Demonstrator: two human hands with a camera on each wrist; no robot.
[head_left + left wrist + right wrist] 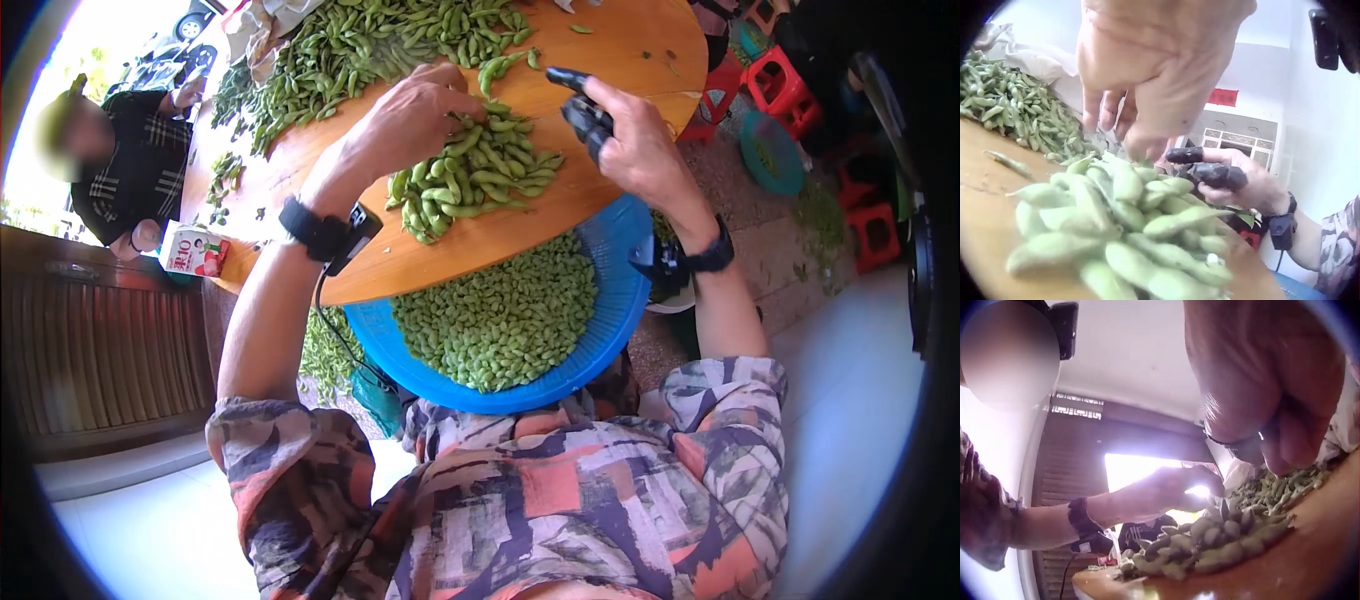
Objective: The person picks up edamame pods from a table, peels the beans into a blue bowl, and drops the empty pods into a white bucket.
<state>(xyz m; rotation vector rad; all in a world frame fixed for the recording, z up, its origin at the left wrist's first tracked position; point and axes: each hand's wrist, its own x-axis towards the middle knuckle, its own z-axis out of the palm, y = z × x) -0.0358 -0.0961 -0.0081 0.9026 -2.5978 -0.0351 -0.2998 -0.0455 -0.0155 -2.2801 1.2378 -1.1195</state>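
A small heap of green soybean pods point(470, 180) lies near the table's front edge. My left hand point(415, 115) reaches down to the far side of this heap, its fingertips at the top pods point(1122, 181). Whether those fingertips pinch a pod I cannot tell. To the right of the heap, my right hand point(640, 140) is raised over the table edge, with black covers point(1219, 176) on two digits held apart and no pod showing between them. Below the edge, a blue basket point(625, 270) holds many shelled green beans point(500, 320).
A much larger heap of pods point(350, 70) spreads across the back of the round wooden table point(640, 50). A few loose pods lie between the heaps. At the left sit a white-and-red carton point(193, 252) and another person point(135, 150). Red stools point(780, 90) stand on the right.
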